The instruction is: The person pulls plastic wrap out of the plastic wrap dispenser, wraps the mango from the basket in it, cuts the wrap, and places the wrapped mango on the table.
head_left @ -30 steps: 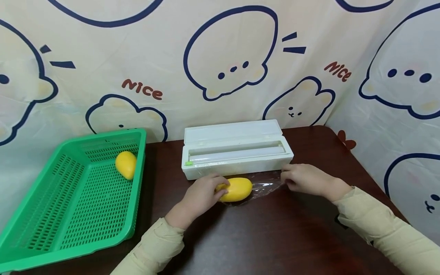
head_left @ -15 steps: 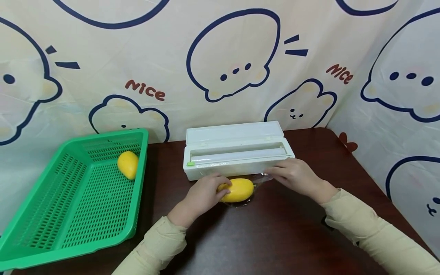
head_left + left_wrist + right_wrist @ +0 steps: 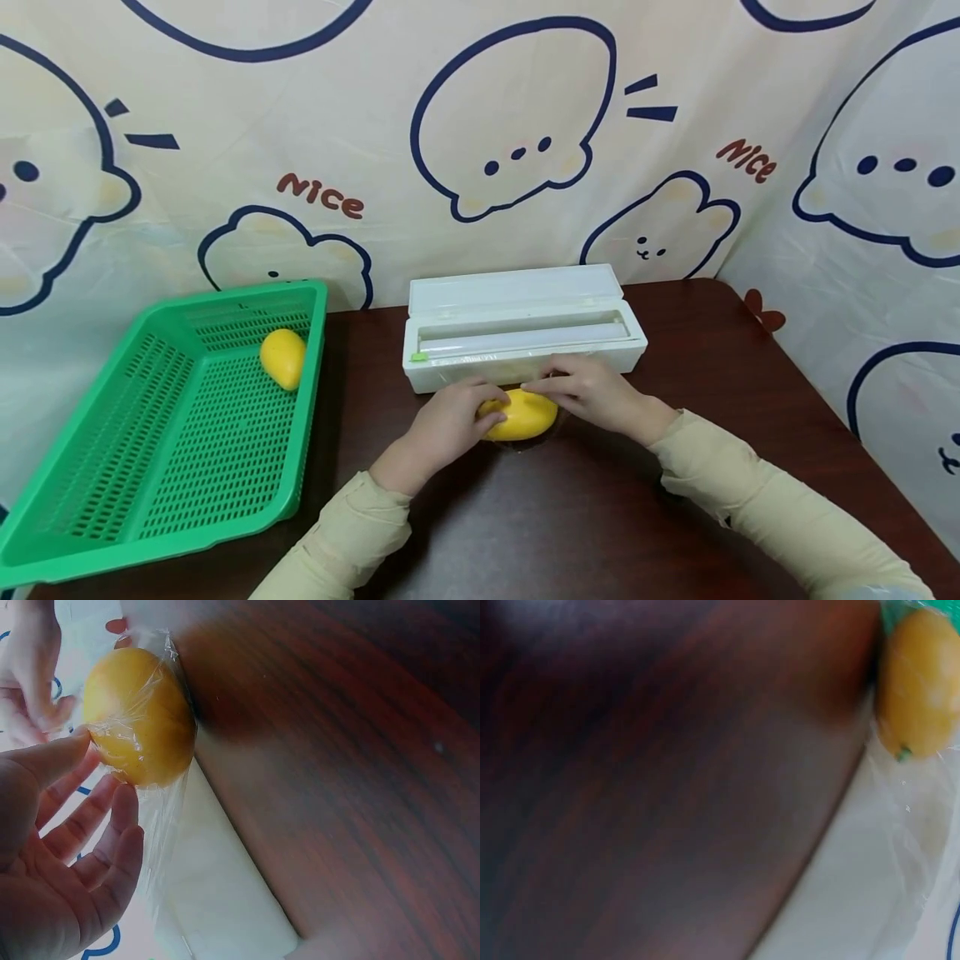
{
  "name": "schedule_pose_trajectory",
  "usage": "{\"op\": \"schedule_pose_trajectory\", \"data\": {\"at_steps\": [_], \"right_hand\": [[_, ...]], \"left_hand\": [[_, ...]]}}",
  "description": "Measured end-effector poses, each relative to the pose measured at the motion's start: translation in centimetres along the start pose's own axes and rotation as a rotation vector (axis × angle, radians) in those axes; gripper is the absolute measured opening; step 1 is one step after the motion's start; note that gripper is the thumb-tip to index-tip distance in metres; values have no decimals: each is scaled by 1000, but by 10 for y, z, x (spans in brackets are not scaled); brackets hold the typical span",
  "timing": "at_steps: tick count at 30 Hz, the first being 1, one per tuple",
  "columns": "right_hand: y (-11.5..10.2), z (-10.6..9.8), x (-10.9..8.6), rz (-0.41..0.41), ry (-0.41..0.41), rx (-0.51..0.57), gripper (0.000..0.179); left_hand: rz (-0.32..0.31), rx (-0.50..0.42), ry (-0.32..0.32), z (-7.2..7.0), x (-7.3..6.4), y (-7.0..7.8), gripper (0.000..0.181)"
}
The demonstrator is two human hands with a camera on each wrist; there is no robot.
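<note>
A yellow mango (image 3: 522, 419) lies on the table in front of the white box, wrapped partly in clear plastic wrap (image 3: 911, 806). My left hand (image 3: 447, 422) holds its left end between thumb and fingers, over the film. At the other end, my right hand (image 3: 588, 392) pinches the loose wrap and lays it against the mango's upper right side. In the left wrist view the film is creased across the fruit, and a tail of it runs toward the box. The right wrist view shows a green stem tip on the mango; the right hand itself is outside that view.
Behind the hands stands the white wrap box (image 3: 517, 367), lid up, with a film roll (image 3: 525, 338) and a small green slider (image 3: 419, 357). A green basket (image 3: 153, 550) at left holds another mango (image 3: 283, 358). A patterned cloth (image 3: 480, 242) hangs behind the dark table (image 3: 562, 533).
My right hand has moved left from beyond the mango to its right end, bringing the stretched wrap over with it. My left hand has kept its hold on the mango.
</note>
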State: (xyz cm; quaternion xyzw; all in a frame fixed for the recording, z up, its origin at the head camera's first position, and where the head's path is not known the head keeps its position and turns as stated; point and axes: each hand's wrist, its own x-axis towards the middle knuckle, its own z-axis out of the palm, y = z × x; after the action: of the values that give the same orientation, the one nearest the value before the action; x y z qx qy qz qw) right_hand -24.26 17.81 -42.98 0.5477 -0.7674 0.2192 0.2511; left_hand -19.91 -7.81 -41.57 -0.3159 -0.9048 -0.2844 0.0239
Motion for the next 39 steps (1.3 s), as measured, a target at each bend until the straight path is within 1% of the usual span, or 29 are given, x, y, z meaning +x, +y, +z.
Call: {"op": "schedule_pose_trajectory", "data": {"at_steps": [2,4,8,10,11,13,15,17,20,23,25,27,30,33,36,39], "right_hand": [[0,6,-1,1,-16,0,43],[-1,11,-2,32,-28,11,43],[-6,14,-6,203,-64,82,31],[-8,12,-6,242,-84,108,20],[-9,10,-7,244,-101,109,17],[-9,5,-7,204,-145,97,16],[-10,-1,-7,162,-197,80,23],[-12,-5,-7,161,-259,66,34],[-14,-6,-6,184,-338,65,50],[-16,-4,-3,219,-397,72,64],[-18,-3,-2,235,-430,61,70],[-19,-1,-1,248,-457,37,74],[-22,3,1,248,-483,-21,80],[-24,8,3,231,-474,-83,82],[-25,11,5,215,-451,-128,79],[-25,10,7,216,-447,-137,73]], "left_hand": [[0,0,2,0,0,0,18],[4,-3,5,-1,0,0,19],[12,2,16,0,1,0,19],[12,19,24,0,1,0,17],[17,32,29,0,1,1,15],[30,59,34,1,1,2,12],[53,77,36,0,1,3,10],[69,91,27,-1,1,5,11],[59,99,-7,-3,0,6,22],[20,121,-62,-1,-3,7,40],[7,144,-92,1,-5,7,52],[12,178,-106,4,-6,8,61],[31,240,-94,10,-6,9,69],[42,313,-61,14,-3,11,73],[53,360,-37,16,-1,12,69],[61,358,-29,14,1,11,59]]}}
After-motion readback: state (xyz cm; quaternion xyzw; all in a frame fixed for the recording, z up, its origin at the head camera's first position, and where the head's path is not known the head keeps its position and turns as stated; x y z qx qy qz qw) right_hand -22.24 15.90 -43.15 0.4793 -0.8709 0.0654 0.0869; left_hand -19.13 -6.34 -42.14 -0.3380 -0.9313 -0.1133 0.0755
